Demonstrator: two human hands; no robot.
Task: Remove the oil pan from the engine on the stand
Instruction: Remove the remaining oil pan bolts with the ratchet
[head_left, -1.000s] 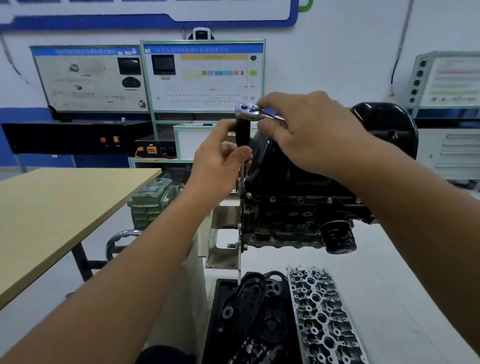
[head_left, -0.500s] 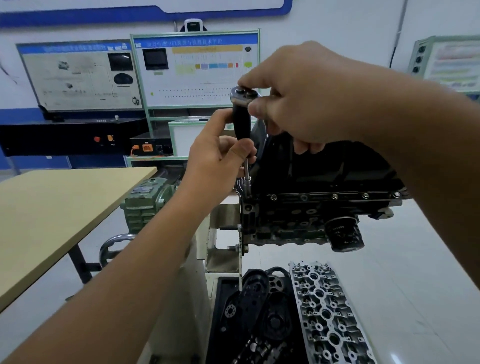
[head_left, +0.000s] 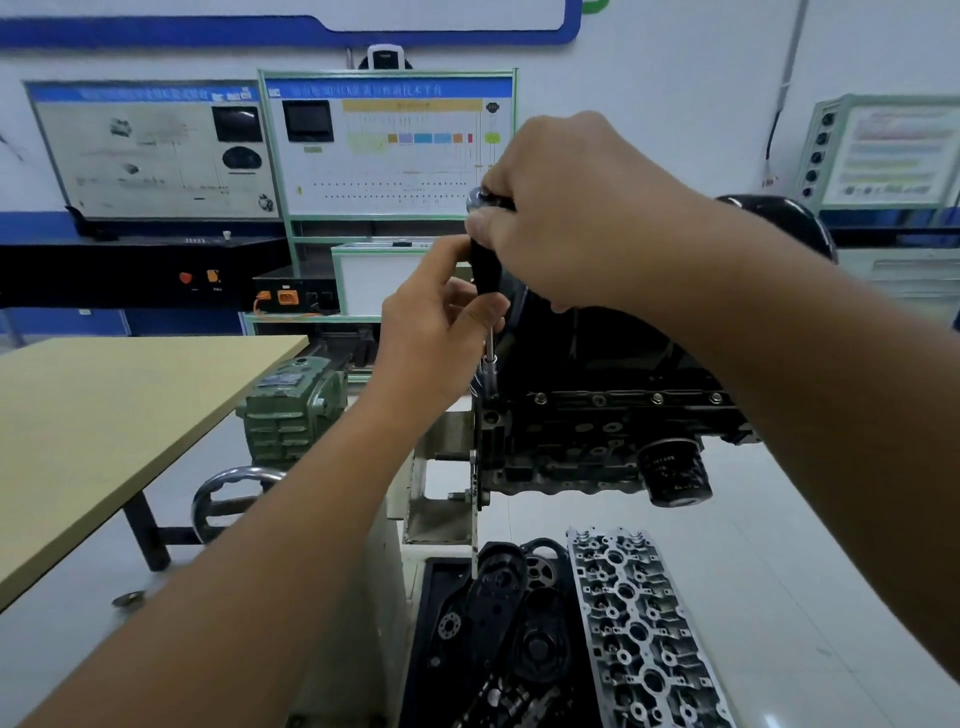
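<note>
With the left hand (head_left: 436, 332) clenched round the extension (head_left: 488, 291) and the right hand (head_left: 576, 218) grasping the ratchet (head_left: 480, 200), keep the tool square on the oil pan's (head_left: 597, 348) corner bolt (head_left: 491, 397) and turn smoothly.

The right hand (head_left: 582, 218) has swung round on the ratchet (head_left: 480, 200): a second ago the chrome handle stuck out to the right under the fingers, now the hand sits bunched over the head, hiding most of it. The left hand (head_left: 436, 338) has slid slightly lower on the black extension (head_left: 485, 270).
</note>
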